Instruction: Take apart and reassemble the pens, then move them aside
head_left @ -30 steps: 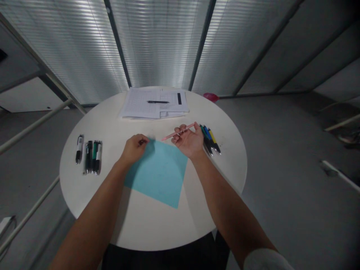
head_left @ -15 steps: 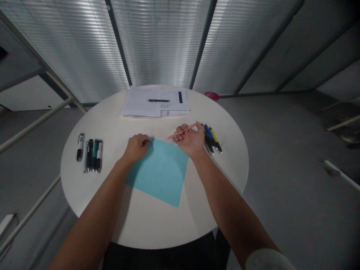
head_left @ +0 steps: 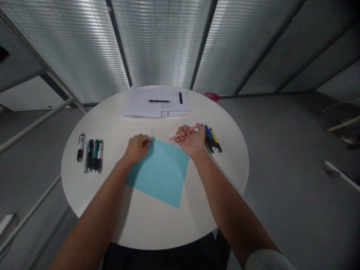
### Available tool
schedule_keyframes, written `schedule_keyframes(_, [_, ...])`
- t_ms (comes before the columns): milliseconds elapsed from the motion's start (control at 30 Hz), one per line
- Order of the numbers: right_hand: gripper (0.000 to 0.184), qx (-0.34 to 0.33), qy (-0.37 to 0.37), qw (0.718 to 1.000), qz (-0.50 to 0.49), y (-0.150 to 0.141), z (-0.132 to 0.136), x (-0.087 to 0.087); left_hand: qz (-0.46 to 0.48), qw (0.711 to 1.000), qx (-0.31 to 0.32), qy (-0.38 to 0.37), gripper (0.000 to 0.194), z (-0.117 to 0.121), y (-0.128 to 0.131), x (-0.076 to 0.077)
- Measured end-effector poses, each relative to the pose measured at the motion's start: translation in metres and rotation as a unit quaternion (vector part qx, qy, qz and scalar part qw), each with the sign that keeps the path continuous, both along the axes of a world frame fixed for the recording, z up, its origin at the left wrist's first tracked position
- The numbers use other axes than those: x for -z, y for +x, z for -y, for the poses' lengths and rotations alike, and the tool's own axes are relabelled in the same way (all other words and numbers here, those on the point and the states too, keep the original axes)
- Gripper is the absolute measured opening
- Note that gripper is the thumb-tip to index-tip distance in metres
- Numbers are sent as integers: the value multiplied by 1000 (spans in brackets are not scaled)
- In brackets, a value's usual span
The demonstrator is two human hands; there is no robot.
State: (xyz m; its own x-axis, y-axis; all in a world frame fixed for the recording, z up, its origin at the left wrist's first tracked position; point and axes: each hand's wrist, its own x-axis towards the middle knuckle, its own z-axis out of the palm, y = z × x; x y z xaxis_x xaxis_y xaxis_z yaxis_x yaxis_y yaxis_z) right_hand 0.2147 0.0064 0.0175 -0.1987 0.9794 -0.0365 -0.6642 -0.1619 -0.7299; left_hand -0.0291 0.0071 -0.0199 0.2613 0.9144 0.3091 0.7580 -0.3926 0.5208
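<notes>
A light-blue sheet of paper lies flat and slightly turned on the table in front of me. My left hand rests at its upper left edge, fingers curled and fingertips at the top corner. In my right hand, turned palm up above the paper's upper right edge, is a slim pink pen. The fingers are wrapped round the pen, and its tip points left, near the paper's top edge. Whether the tip touches the paper I cannot tell.
Several pens lie just right of my right hand, and several more pens at the left. Papers with a black pen on top are at the back of the round white table. Metal rails stand at the left.
The pink pen's tip has dipped very slightly, and the fingers of my right hand have shifted a little along it. My left hand and the paper have stayed put.
</notes>
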Motion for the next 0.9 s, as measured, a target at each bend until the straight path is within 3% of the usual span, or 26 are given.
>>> schedule_keyframes(200, [56,31,-8,998,48,-5,-1,-5,20,1000,-7,-11,22,2,1,-2])
schedule_keyframes(433, [63,-25,-25,993,113,-13,-2,2,-18,1000,-8,3,26,2,1,-2])
schedule_keyframes(533, [48,-12,-7,990,142,-17,-2,5,-6,1000,-7,4,25,1,1,-2])
schedule_keyframes(600, [31,27,23,988,150,-19,-2,9,11,1000,-6,1,23,1,1,-2])
schedule_keyframes(700, [22,88,70,972,208,-20,-2,14,15,1000,-7,0,23,0,1,-2])
schedule_keyframes(767, [13,67,84,963,248,-21,-1,15,2,1000,-7,3,24,0,1,-1])
schedule_keyframes(900, [17,14,129,929,348,-22,6,16,-15,1000,-9,7,26,0,1,-1])
